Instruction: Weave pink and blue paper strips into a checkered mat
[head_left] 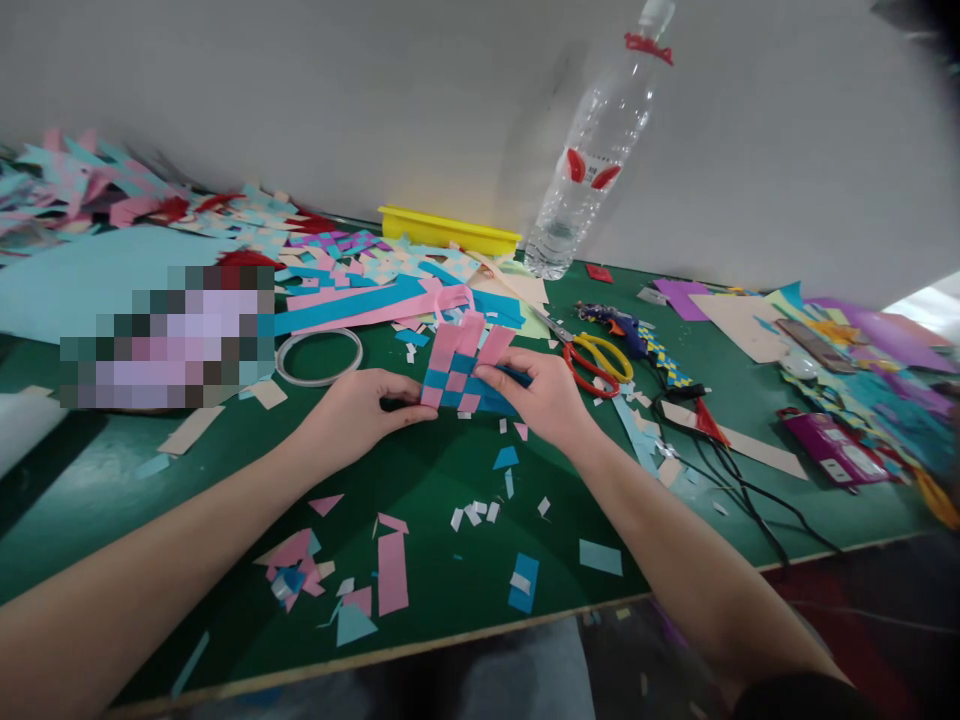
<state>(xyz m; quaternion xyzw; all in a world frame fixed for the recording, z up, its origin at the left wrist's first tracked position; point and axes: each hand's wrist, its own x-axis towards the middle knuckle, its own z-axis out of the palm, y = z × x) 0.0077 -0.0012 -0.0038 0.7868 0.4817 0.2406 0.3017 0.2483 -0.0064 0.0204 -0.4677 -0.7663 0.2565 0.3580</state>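
Woven paper piece is up in front of me, mid-table, between my two hands. Left hand has thumb and index closed on its lower left corner, with a gap between them further back toward the palm. Right hand has the thumb pressed on the front face at the right side, fingers curled behind, so it's pinched too; can't tell exactly where those fingertips sit. My read: gripping opposite sides keeps the weave flat and stops strips slipping. Looks: small pink/blue checkerboard, pink strips poking up loose and a bit splayed at the top, blue ones running out right under my hand. Can't tell if anything is glued. White ring lies flat just left. Scissors, red and yellow handles, are just right of my right hand, probably there for easy reach. Long blue and pink strips lie behind the weave. Blue tool, maybe a glue gun, is past the scissors. Yellow tray and tilted-looking bottle are at the back by the wall. Pink offcut and other scraps are on the green table nearer me.
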